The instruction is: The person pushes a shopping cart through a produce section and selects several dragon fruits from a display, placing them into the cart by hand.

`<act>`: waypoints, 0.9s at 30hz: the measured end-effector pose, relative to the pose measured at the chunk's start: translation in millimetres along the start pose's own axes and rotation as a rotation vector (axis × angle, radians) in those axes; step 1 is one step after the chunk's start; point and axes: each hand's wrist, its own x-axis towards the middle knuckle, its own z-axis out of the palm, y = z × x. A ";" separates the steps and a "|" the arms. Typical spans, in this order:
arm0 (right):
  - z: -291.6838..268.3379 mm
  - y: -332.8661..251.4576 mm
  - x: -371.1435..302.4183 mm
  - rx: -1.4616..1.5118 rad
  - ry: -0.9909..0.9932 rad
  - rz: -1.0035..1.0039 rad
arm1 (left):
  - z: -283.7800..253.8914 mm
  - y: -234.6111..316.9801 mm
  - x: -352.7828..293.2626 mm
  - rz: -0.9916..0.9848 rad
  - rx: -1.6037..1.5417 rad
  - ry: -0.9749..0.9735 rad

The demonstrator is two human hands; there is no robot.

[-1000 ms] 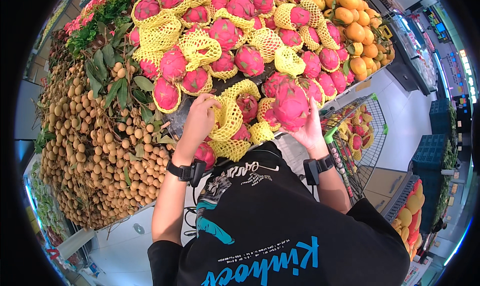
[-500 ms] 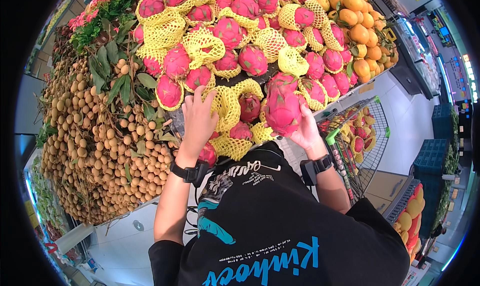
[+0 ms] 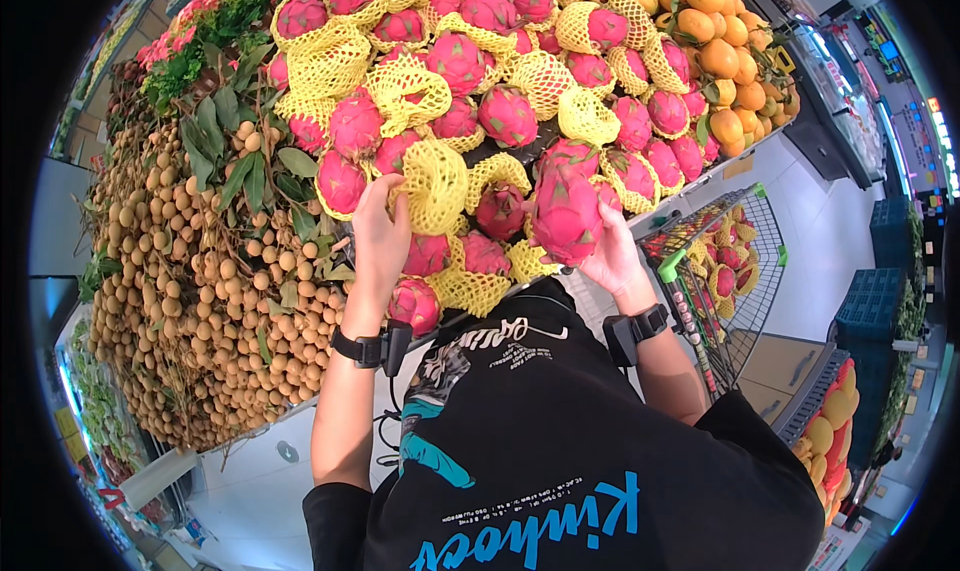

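Fruit stall: right hand (image 3: pixel 612 256) grip holds dragon fruit (image 3: pixel 566 211) upright, long axis vertical; left hand (image 3: pixel 380 233) grip clutches yellow net (image 3: pixel 434 184)

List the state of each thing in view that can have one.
left hand: closed on yellow foam net
right hand: holding bare dragon fruit, lifted off pile
shopping cart: partly filled with netted fruit
displayed dragon fruits: mostly netted

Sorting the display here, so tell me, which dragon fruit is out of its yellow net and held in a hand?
The bare pink dragon fruit in the right hand, near the pile's front edge; most others sit in yellow nets.
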 end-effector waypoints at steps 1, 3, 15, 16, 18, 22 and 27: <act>-1.4 -0.6 -0.3 0.049 -0.096 0.043 | 0.3 -2.1 -0.4 -0.002 0.002 0.002; 4.8 -0.5 0.7 0.100 -0.194 0.087 | 7.2 -11.7 -3.0 -0.175 -0.465 0.003; 59.9 15.9 44.0 -0.049 -0.248 0.130 | 5.3 -5.2 -15.3 0.343 0.055 -0.193; 56.9 20.2 45.3 -0.008 -0.232 0.155 | 3.6 -9.7 -19.5 0.342 0.079 -0.175; 46.1 28.6 47.3 0.046 -0.240 0.179 | -2.5 -14.0 -23.6 0.118 -0.110 -0.208; 41.0 32.1 49.6 0.153 -0.244 0.216 | -11.1 -21.9 -21.6 -0.257 -0.498 -0.314; 46.7 34.1 51.4 0.124 -0.193 0.204 | 1.8 -9.9 -15.3 -0.375 -0.682 -0.445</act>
